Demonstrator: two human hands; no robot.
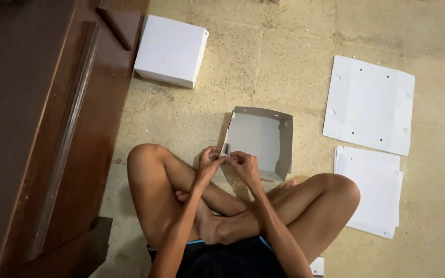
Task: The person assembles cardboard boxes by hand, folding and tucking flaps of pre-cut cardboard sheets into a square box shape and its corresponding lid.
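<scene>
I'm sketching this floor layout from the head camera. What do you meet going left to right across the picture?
Dark brown wooden furniture → closed white square cardboard box → left hand → right hand, both at the near corner of the half-folded open grey-lined box → flat white punched cardboard sheet.

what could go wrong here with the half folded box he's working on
Both hands, left hand and right hand, pinch one near corner of the half-folded white cardboard box, so the thin wall might crease or tear there. The box's other walls stand unsupported and may flop open. The stack of flat white cardboard sheets lies close to the right knee, which could scuff or bend it.
</scene>
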